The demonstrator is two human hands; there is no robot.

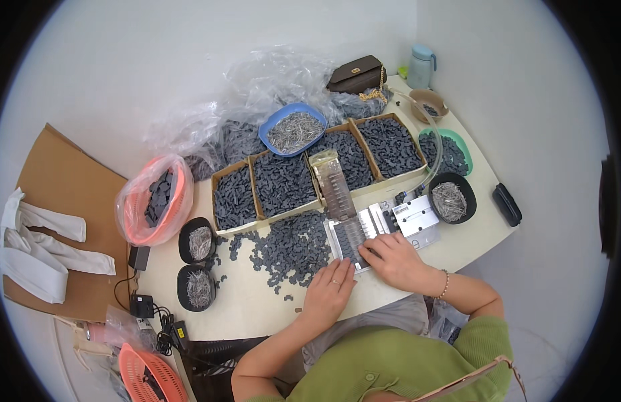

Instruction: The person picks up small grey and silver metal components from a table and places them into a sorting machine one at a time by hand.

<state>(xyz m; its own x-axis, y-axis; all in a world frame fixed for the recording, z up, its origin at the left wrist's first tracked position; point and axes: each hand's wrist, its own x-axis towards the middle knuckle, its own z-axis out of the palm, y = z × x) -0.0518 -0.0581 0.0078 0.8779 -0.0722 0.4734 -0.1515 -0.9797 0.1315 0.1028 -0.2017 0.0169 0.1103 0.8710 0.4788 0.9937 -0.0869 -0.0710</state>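
Note:
A metal fixture [331, 236] lies near the front edge of the table, its slotted bed filled with small dark grey plastic parts [350, 236]. My left hand [329, 291] rests at its near left corner, fingers stretched toward the parts. My right hand [393, 260] bends over the bed's near right side, fingers curled down. Whatever its fingertips hold is hidden. Just behind the bed stands a clear slotted tray [337, 191], tilted against the boxes. A metal block with a pneumatic cylinder [416, 216] sits right of the bed.
Cardboard boxes [259, 194] of grey parts line the back; a loose pile [290, 248] spreads left of the fixture. Metal pins fill a blue basin [295, 130] and black bowls [451, 201]. A clear hose [436, 144] arches at right. Cables and adapters [166, 328] hang at the left edge.

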